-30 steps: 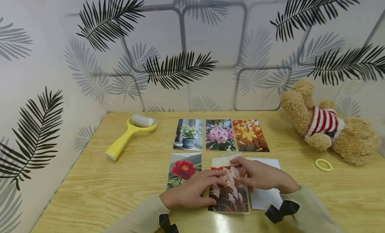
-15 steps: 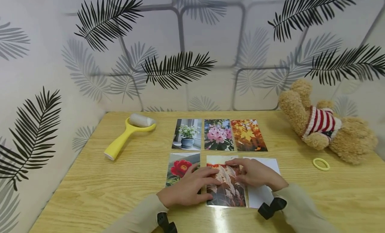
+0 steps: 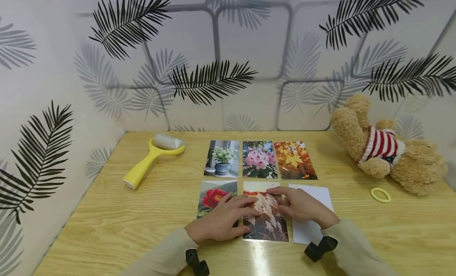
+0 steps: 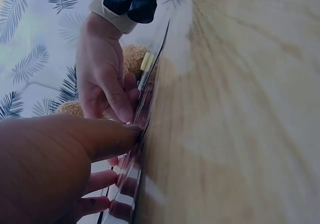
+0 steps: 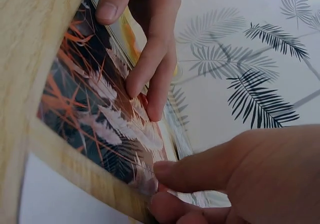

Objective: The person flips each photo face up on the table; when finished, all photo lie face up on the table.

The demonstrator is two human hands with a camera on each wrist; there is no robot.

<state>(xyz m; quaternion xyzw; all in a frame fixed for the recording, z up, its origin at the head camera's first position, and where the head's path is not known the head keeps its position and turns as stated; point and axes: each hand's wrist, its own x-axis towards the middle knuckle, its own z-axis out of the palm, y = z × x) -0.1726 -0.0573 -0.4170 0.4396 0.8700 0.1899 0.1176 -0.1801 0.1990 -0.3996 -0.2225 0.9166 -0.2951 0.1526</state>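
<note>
In the head view a photo card of pale plume grass (image 3: 265,212) lies flat on the wooden table, in the middle of the lower row. My left hand (image 3: 222,218) reaches across the red flower photo (image 3: 215,197), its spread fingers touching the left part of the grass photo. From the other side my right hand (image 3: 304,204) touches the upper right of the same photo with fingertips and thumb. Seen from the right wrist, the thumb (image 5: 167,171) rests at the photo's edge. A blank white card (image 3: 308,232) is partly under my right hand and wrist.
The upper row holds a potted plant photo (image 3: 221,159), a pink flower photo (image 3: 260,160) and an autumn leaf photo (image 3: 295,160). A yellow-handled lint roller (image 3: 144,165) lies left. A teddy bear (image 3: 384,149) and a yellow ring (image 3: 380,195) lie right.
The grass photo has slid up and slightly left, straightening beside the red flower photo. Both hands have moved with it, the right one shifting a little left.
</note>
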